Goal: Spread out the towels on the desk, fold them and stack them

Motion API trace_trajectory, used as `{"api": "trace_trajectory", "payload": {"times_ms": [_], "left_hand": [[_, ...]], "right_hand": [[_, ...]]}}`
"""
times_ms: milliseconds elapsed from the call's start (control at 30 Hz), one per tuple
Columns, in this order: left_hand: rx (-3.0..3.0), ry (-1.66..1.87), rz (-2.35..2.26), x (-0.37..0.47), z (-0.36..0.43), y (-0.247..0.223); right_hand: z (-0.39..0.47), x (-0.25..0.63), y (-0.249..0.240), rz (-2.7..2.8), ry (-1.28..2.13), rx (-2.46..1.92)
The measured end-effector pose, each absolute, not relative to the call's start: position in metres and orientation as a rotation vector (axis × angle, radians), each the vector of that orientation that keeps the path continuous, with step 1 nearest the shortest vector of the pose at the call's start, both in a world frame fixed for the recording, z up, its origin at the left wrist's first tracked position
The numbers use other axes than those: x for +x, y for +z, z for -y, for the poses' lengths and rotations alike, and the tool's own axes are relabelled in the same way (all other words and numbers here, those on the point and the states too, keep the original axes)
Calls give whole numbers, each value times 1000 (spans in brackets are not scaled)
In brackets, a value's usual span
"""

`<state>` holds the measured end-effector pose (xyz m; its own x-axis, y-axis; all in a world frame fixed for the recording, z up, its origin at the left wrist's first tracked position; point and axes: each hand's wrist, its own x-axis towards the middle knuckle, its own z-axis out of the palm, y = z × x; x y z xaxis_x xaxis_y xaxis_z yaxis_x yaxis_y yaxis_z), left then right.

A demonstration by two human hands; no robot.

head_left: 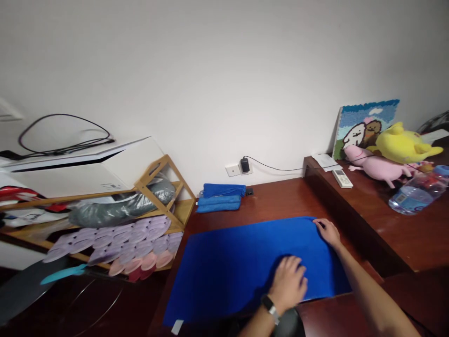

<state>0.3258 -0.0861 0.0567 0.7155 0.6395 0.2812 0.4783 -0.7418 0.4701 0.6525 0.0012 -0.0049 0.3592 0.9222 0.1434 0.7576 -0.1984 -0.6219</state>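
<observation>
A blue towel (pixel 238 267) lies spread nearly flat on the reddish-brown wooden desk (pixel 280 196), with a small white tag (pixel 177 326) at its near left corner. My left hand (pixel 289 281), with a dark band on the wrist, is palm down over the towel's near right part, fingers slightly apart and holding nothing. At the far right corner, my right hand (pixel 328 232) has its fingertips closed on the towel's edge. The undersides of both hands are hidden.
Folded blue cloths (pixel 220 199) lie by the wall below a black plug (pixel 244 164). On the raised right-hand surface are a remote control (pixel 342 179), plush toys (pixel 403 142), a picture (pixel 365 126) and a water bottle (pixel 414 196). A wooden rack (pixel 164 187) with slippers stands left.
</observation>
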Motion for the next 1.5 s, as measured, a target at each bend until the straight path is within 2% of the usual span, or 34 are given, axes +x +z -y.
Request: {"api": "trace_trajectory", "payload": {"times_ms": [100, 200, 333, 433, 533, 600, 767, 833, 900, 1033, 1233, 1367, 1500], "left_hand": [[2482, 662, -713, 379, 133, 57], [2464, 681, -771, 355, 132, 60], [2474, 705, -1191, 213, 82, 62], [2465, 705, -1585, 70, 47, 60], [2461, 574, -1829, -38, 35, 47], [2482, 482, -1870, -74, 37, 33], [2589, 348, -1796, -84, 44, 8], [2612, 331, -1787, -82, 44, 5], [2629, 338, -1783, -82, 44, 4], [2642, 386, -1804, -85, 41, -1], [2659, 396, -1787, -88, 35, -5], [2667, 352, -1792, -89, 30, -4], [2685, 306, -1820, -90, 28, -3]], "right_hand": [[-1, 650, -6, 1485, 296, -2040], [-1, 652, -3, 1494, 323, -2072], [-1, 657, 7, 1383, 419, -2119], [1, 629, 17, 1216, 279, -2107], [11, 535, 28, 1269, 157, -2023], [23, 436, 34, 1544, 213, -1847], [61, 186, 43, 2112, 563, -1516], [72, 134, 44, 2198, 653, -1479], [79, 119, 41, 2236, 684, -1499], [88, 177, 27, 2228, 522, -1648], [113, 397, -9, 1900, 92, -2214], [139, 536, -24, 1792, 20, -2447], [154, 599, -26, 1834, 92, -2464]]}}
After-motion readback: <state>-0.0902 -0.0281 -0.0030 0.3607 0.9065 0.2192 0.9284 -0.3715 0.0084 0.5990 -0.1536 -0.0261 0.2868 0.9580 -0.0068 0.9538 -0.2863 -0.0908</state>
